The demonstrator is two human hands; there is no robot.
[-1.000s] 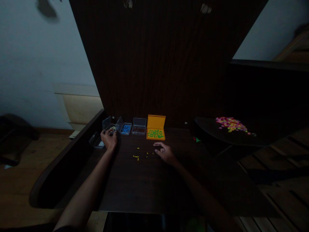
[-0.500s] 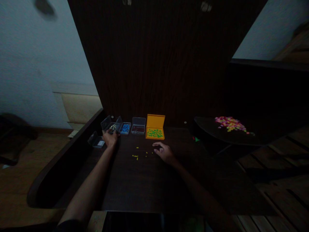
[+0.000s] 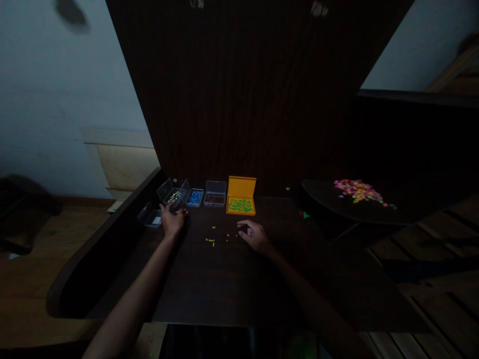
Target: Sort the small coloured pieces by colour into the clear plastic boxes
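My left hand (image 3: 172, 220) rests on the dark table (image 3: 224, 279), just in front of a clear box of pale yellow pieces (image 3: 173, 196); its fingers look loosely spread. My right hand (image 3: 255, 235) lies on the table with fingers curled. Several small yellow pieces (image 3: 212, 241) lie scattered between my hands. Behind them stand a clear box of blue pieces (image 3: 195, 197), a clear box of dark red pieces (image 3: 214, 199) and an orange box of green pieces (image 3: 241, 205).
A small clear box (image 3: 150, 218) sits at the table's left edge. A pile of pink and yellow pieces (image 3: 357, 191) lies on a dark round shelf to the right. A dark wooden panel rises behind the boxes. The room is dim.
My left hand has drawn back a little from the box of pale yellow pieces toward me. My right hand has barely moved.
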